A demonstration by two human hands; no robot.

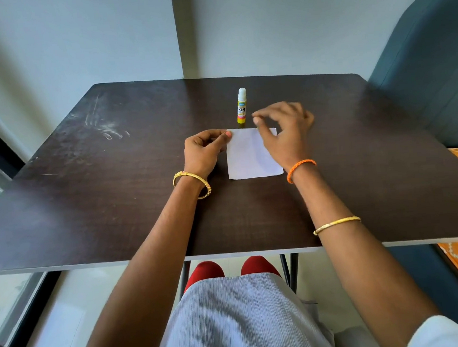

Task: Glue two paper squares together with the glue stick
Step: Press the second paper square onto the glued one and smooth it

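Left hand [202, 150] pinches the white paper square [250, 156] at its far-left corner; right hand [284, 130] hovers above, fingers loosely apart, near the upright glue stick [241, 106].

Dark wooden table [91, 184], surface scuffed at far left. One white paper square [248, 158] lies flat near the centre; whether a second sheet sits beneath it cannot be told. Left hand [203, 153] rests on the table, thumb pressing the paper's far left corner, fingers curled. Right hand [284, 130] is raised over the paper's far right corner, fingers loosely bent, holding nothing. Glue stick [241, 106] stands upright, capped, just beyond the paper, apart from both hands. Teal chair [428, 70] at right
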